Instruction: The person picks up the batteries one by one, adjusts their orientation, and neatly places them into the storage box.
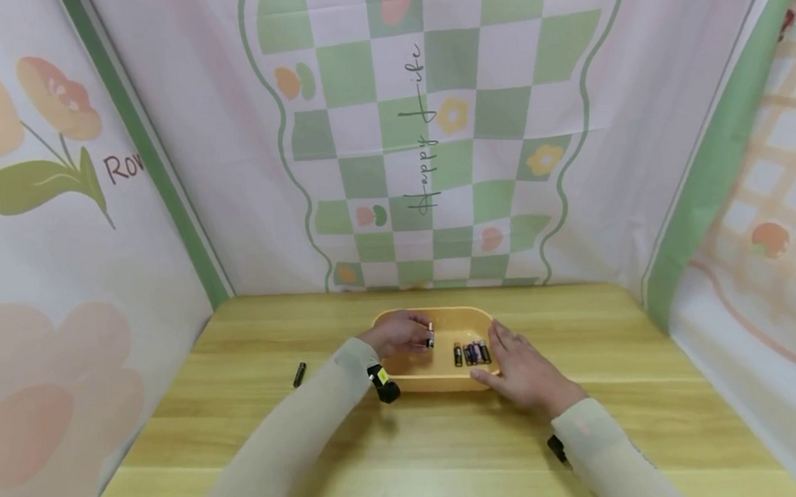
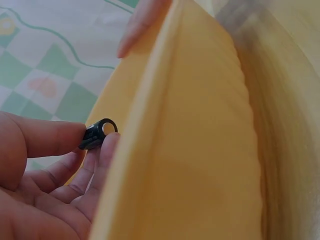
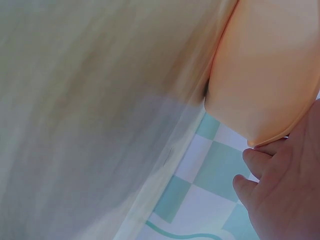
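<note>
My left hand reaches over the left part of a shallow yellow plastic bin and pinches a small dark battery between thumb and fingers. In the left wrist view the round, pale metal end of that battery shows just behind the bin's near wall. At the bin's right end, my right hand rests on the rim with its fingers extended and the thumb over the near corner. Inside, several batteries lie side by side near that hand, with another battery just left of them.
On the wooden table, a single dark battery lies to the left of the bin. Behind the table's far edge hangs a green-and-white checked cloth. Patterned cloths also close off both sides.
</note>
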Tool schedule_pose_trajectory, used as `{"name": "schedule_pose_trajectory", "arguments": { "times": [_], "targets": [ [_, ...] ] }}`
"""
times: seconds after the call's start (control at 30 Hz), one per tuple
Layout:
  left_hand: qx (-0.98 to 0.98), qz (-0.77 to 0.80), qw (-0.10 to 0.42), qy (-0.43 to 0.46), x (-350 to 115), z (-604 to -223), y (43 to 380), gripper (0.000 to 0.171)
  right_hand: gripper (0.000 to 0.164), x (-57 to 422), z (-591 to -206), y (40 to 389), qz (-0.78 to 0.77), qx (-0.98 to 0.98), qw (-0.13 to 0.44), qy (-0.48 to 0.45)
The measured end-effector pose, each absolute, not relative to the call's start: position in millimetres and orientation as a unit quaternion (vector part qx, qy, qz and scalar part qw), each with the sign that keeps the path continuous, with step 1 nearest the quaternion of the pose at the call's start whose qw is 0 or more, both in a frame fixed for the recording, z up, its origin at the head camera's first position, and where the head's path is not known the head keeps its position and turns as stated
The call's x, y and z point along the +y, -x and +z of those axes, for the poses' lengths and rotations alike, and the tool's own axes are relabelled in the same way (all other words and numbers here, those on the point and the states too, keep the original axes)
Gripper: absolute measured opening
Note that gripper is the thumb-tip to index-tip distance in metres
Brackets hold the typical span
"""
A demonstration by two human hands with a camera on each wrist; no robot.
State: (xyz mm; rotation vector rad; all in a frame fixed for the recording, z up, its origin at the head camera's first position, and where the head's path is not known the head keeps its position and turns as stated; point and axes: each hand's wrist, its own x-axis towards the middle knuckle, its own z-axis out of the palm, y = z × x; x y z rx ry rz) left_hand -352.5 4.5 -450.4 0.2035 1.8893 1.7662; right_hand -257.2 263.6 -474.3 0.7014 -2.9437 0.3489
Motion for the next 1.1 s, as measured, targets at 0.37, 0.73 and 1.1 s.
{"name": "schedule_pose_trajectory", "arguments": {
  "times": [0.37, 0.73, 1.1],
  "targets": [
    [0.739, 0.611, 0.266, -0.096, 17.2, -467.3, 354.1, 0.019, 0.097, 263.3, -474.8, 256.7, 0.114, -0.966, 0.044, -0.229],
    [0.784, 0.558, 0.247, -0.110, 25.9, -463.3, 347.8, 0.010, 0.097, 262.7, -472.9, 256.6, 0.110, -0.966, 0.042, -0.232],
    [0.801, 0.539, 0.244, -0.086, 41.3, -463.3, 345.3, 0.025, 0.097, 262.8, -472.5, 257.0, 0.109, -0.965, 0.041, -0.233]
  ]
}}
